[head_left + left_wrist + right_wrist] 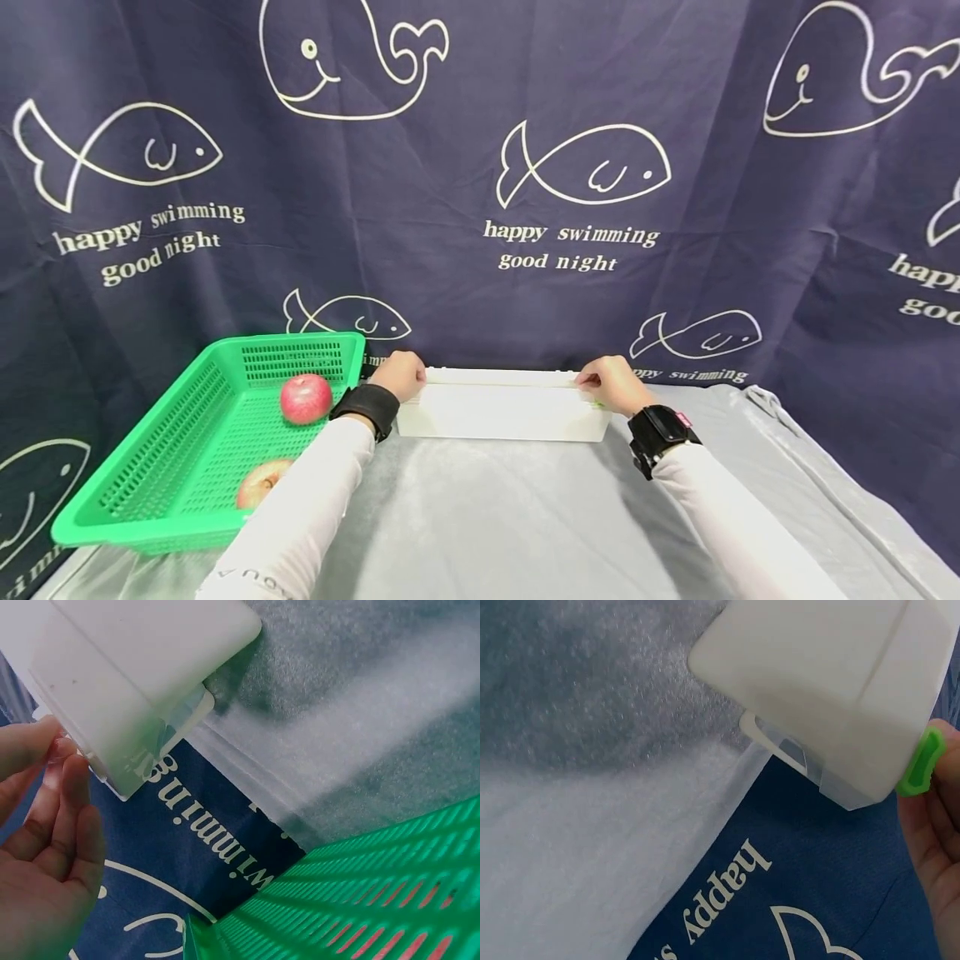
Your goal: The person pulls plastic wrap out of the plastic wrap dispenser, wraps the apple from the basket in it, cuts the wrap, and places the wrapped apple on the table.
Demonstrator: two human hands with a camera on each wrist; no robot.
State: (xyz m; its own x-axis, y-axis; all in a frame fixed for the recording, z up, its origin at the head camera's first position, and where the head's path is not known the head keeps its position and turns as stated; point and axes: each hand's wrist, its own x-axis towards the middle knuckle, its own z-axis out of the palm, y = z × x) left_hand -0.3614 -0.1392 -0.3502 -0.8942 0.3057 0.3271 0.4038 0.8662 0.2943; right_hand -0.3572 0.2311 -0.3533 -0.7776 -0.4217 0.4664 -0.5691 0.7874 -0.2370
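Two white sleeves (307, 508) are closest to the camera, angling in from the bottom with a black wristband (372, 407) on each arm. They lead to a long white container (501, 414) at the far side of the grey cloth-covered worktop (487, 517), just in front of the dark blue curtain (465, 275). One hand's at each end, which makes sense to me: it's a wide thing, so a two-ended hold ought to stop it swinging round or tipping to one side.

Left hand (402, 375): grip is pinching the upper edge at that end, thumb against fingertips. Can't tell what small part is between them, the wrist view is too murky. Right hand (617, 385): grip is pinching a green clip (924, 763) at its own end, probably because it sticks out and gives the fingers something to catch. Can't really tell if the container's weight is on the cloth or partly on the hands.

Off past the left arm there's a green basket (150, 531) with a red apple (306, 398) and a paler apple (262, 483), the paler one partly behind the sleeve. My guess is it's parked there so the middle has elbow room.
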